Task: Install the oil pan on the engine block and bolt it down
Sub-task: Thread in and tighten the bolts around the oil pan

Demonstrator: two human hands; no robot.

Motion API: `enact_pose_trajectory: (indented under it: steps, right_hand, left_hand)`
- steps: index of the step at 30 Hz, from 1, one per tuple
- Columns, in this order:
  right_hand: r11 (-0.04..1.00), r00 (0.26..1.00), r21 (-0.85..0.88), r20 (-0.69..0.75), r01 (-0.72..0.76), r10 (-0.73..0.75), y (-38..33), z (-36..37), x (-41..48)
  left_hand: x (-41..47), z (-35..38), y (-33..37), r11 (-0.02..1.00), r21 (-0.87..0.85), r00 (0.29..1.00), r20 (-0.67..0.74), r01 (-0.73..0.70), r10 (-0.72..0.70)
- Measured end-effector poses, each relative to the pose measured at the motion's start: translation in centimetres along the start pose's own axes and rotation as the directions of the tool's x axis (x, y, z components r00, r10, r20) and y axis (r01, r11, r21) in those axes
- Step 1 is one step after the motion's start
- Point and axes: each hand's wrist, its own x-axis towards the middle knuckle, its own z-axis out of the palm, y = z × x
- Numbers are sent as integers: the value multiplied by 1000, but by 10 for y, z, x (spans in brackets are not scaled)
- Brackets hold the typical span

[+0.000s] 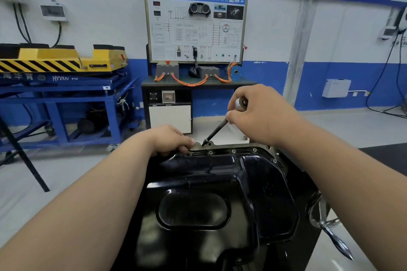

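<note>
A training workshop with white walls banded in blue fills the head view. A wiring display board (196,24) stands on a dark desk (198,83) at upper centre, and a blue lift cart (66,99) with a yellow striped top stands at the left.

The black oil pan (220,174) fills the lower centre, already seated upside-up on the engine. A strip of grey metal (197,146) showing at its far rim is probably the engine block, which is otherwise hidden beneath. Several bolts (233,151) already sit in the far flange and round the right corner. Whether they are tight cannot be told.

The left grip (170,139) curls over the pan's far-left corner, steadying it. The right grip (259,114) is clenched round the top of a long driver (214,132), which slants down to the left with its tip on the flange just beside the left fingers.

So placing looks done and bolting is under way. The left side and near edge of the flange are out of sight, so the bolts left to do are unknown.

A chrome crank handle (330,233) juts out at lower right, near the right forearm.
</note>
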Motion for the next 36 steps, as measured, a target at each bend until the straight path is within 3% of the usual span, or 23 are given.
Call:
enact_pose_trajectory:
  steps: [6, 16, 21, 27, 36]
  right_hand:
    - [1000, 1000, 0, -7, 16, -16, -3, -4, 1]
    - [997, 999, 61, 0, 52, -53, -14, -6, 5]
    - [996, 999, 73, 11, 47, -48, -14, -5, 3]
    - [995, 999, 83, 8, 52, -53, -17, -5, 4]
    - [996, 999, 80, 5, 43, -43, -22, -4, 2]
  left_hand:
    - [8, -4, -5, 974, -221, 991, 132, 50, -21]
    - [17, -9, -4, 985, -126, 981, 169, 120, -98]
    - [13, -7, -8, 985, -163, 987, 157, 60, -34]
    - [3, -6, 6, 985, 171, 997, 83, -16, 2]
    - [9, -2, 7, 949, 313, 999, 12, -43, 41]
